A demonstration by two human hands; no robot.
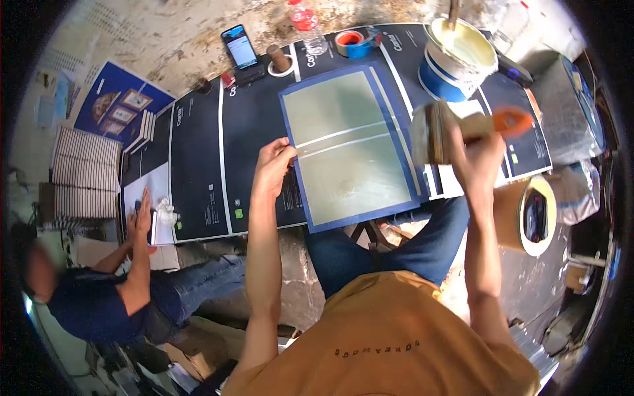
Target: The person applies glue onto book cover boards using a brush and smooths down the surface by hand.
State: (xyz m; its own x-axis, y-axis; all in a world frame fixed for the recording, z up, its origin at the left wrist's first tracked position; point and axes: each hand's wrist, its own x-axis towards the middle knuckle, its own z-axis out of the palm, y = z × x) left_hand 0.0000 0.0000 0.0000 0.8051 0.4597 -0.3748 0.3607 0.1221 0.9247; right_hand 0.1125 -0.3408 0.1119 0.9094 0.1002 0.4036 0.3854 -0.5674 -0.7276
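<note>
My left hand [273,166] pinches the left edge of a large blue-edged cover sheet [347,188]. The sheet's inner face is pale grey-green, crossed by two thin white lines, and looks shiny near the bottom. It lies on the dark table, its near edge reaching over my lap. In my right hand [472,158] is a wide paintbrush [432,132] with an orange handle end, somewhat blurred by motion. Its bristles hang above the sheet's right edge; whether they touch it I cannot tell. A white and blue bucket [436,80] of pale paste stands beyond the brush, a stick in it.
Along the far side are a phone [239,47] on a stand, tape rolls [353,45] and a plastic bottle [307,26]. A round tan container [518,211] stands right of my knee. At left a co-worker [99,290] works beside stacked books [86,165].
</note>
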